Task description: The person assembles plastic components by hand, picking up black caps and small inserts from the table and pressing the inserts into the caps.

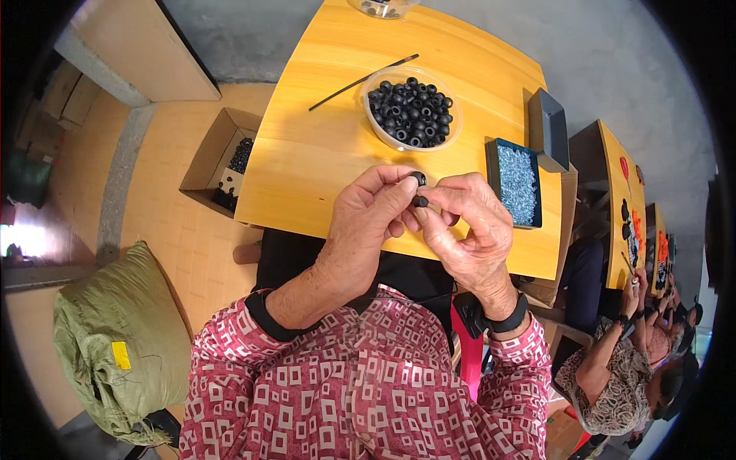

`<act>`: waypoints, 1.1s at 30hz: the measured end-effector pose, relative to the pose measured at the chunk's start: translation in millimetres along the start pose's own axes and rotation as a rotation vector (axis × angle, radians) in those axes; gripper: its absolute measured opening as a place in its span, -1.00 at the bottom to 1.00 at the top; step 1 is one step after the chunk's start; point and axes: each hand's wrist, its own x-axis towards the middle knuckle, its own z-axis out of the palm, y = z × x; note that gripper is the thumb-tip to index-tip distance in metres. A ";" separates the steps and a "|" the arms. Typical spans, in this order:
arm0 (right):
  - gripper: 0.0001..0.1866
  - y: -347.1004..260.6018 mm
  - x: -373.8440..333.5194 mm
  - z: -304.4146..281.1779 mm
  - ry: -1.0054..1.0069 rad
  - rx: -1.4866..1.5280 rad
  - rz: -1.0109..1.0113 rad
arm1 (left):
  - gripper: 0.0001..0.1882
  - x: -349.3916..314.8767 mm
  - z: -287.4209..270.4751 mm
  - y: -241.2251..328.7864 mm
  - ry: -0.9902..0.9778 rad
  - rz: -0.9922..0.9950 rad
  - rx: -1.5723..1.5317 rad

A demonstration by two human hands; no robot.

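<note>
My left hand (364, 218) and my right hand (475, 234) meet above the near edge of the wooden table. Between the left thumb and fingers is a small black round bead (418, 178), like those in the bowl. Just below it, a second small black piece (420, 202) sits at the fingertips of my right hand, which are pinched together. Whether the two pieces are joined is hard to tell. Beyond my hands stands a clear plastic bowl (369, 115) filled with black round beads (410, 111) with holes.
A thin black rod (360, 83) leans by the bowl. To the right are a dark tray of small pale-blue pieces (517, 184) and a grey box (549, 126). A cardboard box (201, 172) and green sack (123, 337) stand left. Other people (613, 376) work at right-hand tables.
</note>
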 end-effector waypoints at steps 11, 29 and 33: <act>-0.78 12.8 -16.7 -23.2 0.044 -0.100 -0.031 | -0.83 8.8 33.1 -27.6 0.068 0.047 -0.025; -0.81 43.4 -55.6 -41.6 0.143 0.559 0.400 | -0.80 5.5 25.0 -56.5 -0.068 -0.105 -0.032; -0.82 47.9 -62.4 -37.4 0.138 0.562 0.378 | -0.80 4.7 21.9 -64.0 -0.108 -0.079 0.013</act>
